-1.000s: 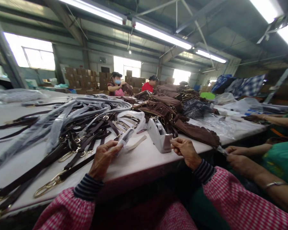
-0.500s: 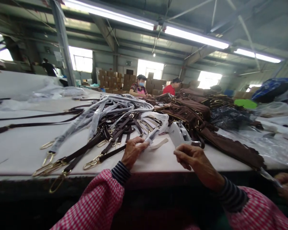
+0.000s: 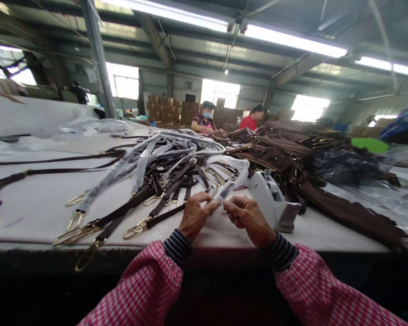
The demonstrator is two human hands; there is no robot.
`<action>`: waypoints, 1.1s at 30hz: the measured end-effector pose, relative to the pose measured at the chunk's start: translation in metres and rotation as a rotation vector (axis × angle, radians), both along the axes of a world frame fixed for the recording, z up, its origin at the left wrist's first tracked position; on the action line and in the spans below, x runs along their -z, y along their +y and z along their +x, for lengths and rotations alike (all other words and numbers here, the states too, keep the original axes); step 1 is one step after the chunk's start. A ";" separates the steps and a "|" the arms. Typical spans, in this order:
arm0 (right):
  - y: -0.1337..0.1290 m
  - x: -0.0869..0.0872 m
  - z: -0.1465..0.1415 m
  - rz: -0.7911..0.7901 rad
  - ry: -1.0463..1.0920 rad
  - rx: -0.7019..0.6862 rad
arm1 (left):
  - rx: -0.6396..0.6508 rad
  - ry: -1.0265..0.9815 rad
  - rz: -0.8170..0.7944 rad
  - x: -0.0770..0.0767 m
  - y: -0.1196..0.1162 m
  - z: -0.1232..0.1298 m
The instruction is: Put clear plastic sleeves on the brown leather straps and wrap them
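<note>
My left hand [image 3: 196, 215] is closed on a thin strap wrapped in clear plastic [image 3: 225, 190], which slants up and away over the table. Against the near end of the wrap, my right hand [image 3: 246, 217] pinches with thumb and forefinger. Any small piece between those fingertips is too fine to make out. Just right of my right hand stands a pale tape dispenser [image 3: 267, 197] with dark lettering on its side. Behind my hands lie pale strips in an open clear plastic bag [image 3: 241, 170].
Dark brown straps [image 3: 122, 213] with gold clasps spread over the white table [image 3: 37, 208] on the left, with plastic-wrapped straps [image 3: 139, 154] on top. Brown fabric bags [image 3: 282, 154] are heaped on the right. Two people [image 3: 207, 118] work at the far side.
My right hand has moved left from beside the tape dispenser to meet my left hand at the wrapped strap. The view has turned slightly left.
</note>
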State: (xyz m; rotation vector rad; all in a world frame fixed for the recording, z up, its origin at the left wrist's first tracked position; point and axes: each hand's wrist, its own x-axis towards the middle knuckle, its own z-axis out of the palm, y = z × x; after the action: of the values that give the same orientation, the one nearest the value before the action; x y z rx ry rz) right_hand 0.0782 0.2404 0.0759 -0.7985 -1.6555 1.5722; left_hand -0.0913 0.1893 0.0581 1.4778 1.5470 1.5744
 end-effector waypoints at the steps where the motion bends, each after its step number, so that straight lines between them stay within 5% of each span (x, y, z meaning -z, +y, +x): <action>1: -0.001 0.001 0.002 -0.002 0.000 -0.002 | -0.009 0.000 -0.001 0.000 0.000 0.000; 14: -0.015 -0.016 0.008 0.108 0.132 -0.115 | -0.048 -0.035 -0.007 -0.003 -0.004 0.002; 20: -0.025 -0.004 0.000 0.075 0.152 -0.106 | -0.023 -0.113 -0.008 -0.003 -0.004 0.000; 27: -0.046 0.012 -0.022 -0.066 0.239 -0.148 | 0.032 -0.439 -0.047 0.004 -0.002 -0.001; 33: -0.053 0.019 -0.036 0.093 0.088 -0.086 | 0.035 -0.568 -0.036 0.005 -0.002 -0.002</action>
State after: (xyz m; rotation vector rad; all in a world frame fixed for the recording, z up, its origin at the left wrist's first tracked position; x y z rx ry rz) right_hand 0.0425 0.1872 0.0566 -0.6085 -1.7053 1.5535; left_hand -0.0933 0.1874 0.0531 0.9132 1.2000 1.7368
